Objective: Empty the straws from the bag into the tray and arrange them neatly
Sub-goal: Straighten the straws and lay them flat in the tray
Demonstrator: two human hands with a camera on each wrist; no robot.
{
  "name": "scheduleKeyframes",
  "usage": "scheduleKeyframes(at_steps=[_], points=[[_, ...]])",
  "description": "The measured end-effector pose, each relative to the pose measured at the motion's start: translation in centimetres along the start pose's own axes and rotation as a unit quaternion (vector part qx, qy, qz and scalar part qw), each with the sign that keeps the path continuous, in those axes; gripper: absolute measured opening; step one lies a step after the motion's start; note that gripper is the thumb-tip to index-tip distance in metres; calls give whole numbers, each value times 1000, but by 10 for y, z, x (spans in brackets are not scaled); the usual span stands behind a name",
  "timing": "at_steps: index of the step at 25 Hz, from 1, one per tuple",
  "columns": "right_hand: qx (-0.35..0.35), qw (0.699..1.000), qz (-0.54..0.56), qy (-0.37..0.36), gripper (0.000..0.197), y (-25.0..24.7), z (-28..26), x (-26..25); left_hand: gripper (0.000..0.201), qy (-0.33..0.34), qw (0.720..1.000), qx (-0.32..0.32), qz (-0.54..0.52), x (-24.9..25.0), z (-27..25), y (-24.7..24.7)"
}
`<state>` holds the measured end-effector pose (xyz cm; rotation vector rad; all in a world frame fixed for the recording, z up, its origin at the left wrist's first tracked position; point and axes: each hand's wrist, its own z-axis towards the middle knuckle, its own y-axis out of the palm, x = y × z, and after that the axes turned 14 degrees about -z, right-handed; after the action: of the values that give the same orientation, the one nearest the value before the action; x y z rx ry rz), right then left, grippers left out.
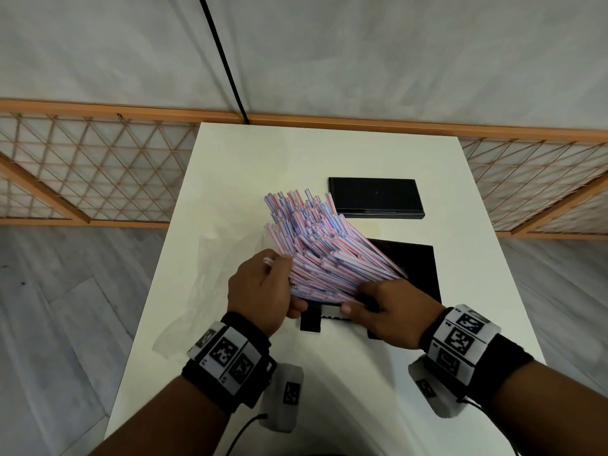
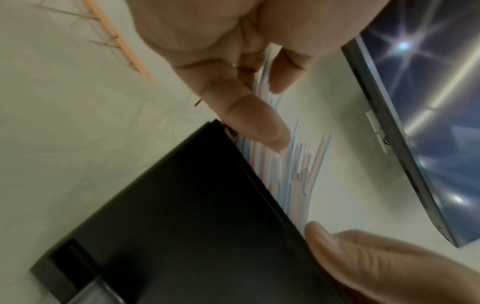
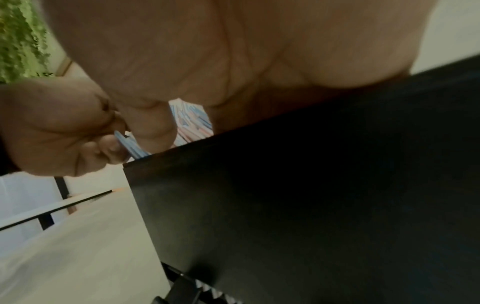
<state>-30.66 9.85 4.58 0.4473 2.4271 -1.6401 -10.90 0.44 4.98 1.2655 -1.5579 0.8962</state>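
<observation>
- Bench (image 1: 230, 166), white: carries all items.
- Tray (image 1: 424, 268), black: under the hands.
- Bag (image 1: 204, 291), clear: flat, left of tray.
- Straws (image 1: 316, 245), striped: fanned bundle over tray.
- Left hand (image 1: 260, 291), right hand (image 1: 394, 311): fingers curled around bundle's near end.

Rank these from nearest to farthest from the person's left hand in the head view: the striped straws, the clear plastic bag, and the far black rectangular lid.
1. The bundle of pink-and-blue striped straws: gripped in the left hand itself.
2. The crumpled clear plastic bag: lying on the white table, just left of that hand.
3. The flat black rectangular lid: farthest, toward the table's far right.
</observation>
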Motion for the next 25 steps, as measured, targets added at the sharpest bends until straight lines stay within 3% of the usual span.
scheduleKeyframes(at_steps=[3,6,10,13,16,17,19,21,22,23,25], points=[[8,998,44,-33,29,4,0,-2,31,8,1000,-7,10,-1,-4,1],[-9,1000,-11,-6,44,8,3,4,37,-13,997,-50,52,4,-8,3],[-19,998,-33,-54,51,13,6,-1,50,-66,994,-80,13,4,-9,12],[22,998,-9,-67,55,12,8,-2,57,-96,991,-80,-47,2,-13,24],[68,995,-34,-59,50,9,5,-2,50,-144,983,-83,-82,6,-14,25],[69,995,-44,-48,49,8,4,-2,46,-119,988,-90,-36,5,-14,21],[85,996,-35,-15,46,10,0,1,43,14,992,-91,91,4,-13,8],[121,992,-11,23,41,7,-3,7,42,142,976,-32,161,6,-12,-6],[133,990,2,39,40,5,-5,9,40,169,970,4,175,6,-9,-12],[125,991,16,47,38,3,-7,10,41,167,969,32,178,6,-5,-16],[72,997,33,21,34,3,-9,9,49,72,988,28,134,8,3,-17]])
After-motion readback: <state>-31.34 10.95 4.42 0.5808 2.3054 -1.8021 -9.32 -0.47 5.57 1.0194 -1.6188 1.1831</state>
